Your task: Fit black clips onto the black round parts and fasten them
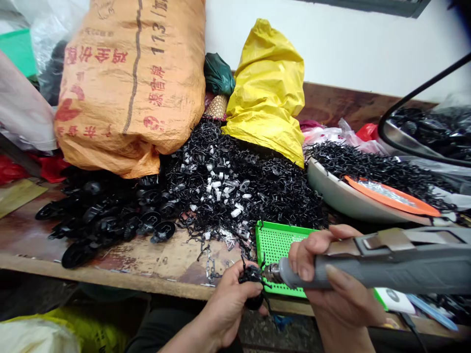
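Note:
My left hand [230,306] is closed round a small black plastic part [252,274] at the table's front edge. In my right hand [340,289] lies a grey electric screwdriver [390,267], its fingers wrapped round the body and its tip pointing left. The screwdriver's metal nose [272,272] meets or almost meets the black part; the exact contact is hidden. Beneath the tool sits a green perforated tray [275,240], partly covered by my right hand. Just behind my left hand, small silvery pins or screws [228,239] lie on the wooden table [147,262].
A heap of black pieces [279,191] with white bits spreads behind the tray. Black round assemblies [125,223] lie at left under an orange sack [136,88]. A yellow bag [267,93] stands behind. At right are a white basin [331,189], an orange dish [415,203] and a black cable [390,110].

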Demonstrator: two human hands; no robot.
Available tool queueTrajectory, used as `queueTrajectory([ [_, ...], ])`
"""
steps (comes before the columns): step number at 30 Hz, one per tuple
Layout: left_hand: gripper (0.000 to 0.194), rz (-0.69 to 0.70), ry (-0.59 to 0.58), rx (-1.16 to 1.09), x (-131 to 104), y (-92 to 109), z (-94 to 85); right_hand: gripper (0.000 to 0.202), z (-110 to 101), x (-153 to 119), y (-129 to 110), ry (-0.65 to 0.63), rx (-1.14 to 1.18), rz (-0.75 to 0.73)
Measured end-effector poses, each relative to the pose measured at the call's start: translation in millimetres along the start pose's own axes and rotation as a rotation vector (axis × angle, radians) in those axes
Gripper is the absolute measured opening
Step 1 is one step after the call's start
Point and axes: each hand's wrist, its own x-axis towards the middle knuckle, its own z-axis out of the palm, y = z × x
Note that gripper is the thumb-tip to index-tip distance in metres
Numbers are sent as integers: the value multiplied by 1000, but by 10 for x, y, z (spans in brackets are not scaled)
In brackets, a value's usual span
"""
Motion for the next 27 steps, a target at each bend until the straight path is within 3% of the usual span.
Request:
queueTrajectory([
  [12, 20, 19, -37, 83, -27, 5, 22, 30, 50, -59, 52, -45, -36, -2],
  [18, 19, -10, -36, 120, -41, 4, 42, 26, 28, -94, 3, -268, -95, -15],
  [20, 19, -38, -43, 116, -33, 12, 31, 23, -14, -87, -32, -282, -89, -9],
  [23, 21, -43, -61, 89, -6, 36, -22, 25, -155, -10, -72, -172, -75, 22],
  [27, 25, 15, -23, 39, 37, 55, -91, 29, -471, 184, -5, 121, -290, 13],
])
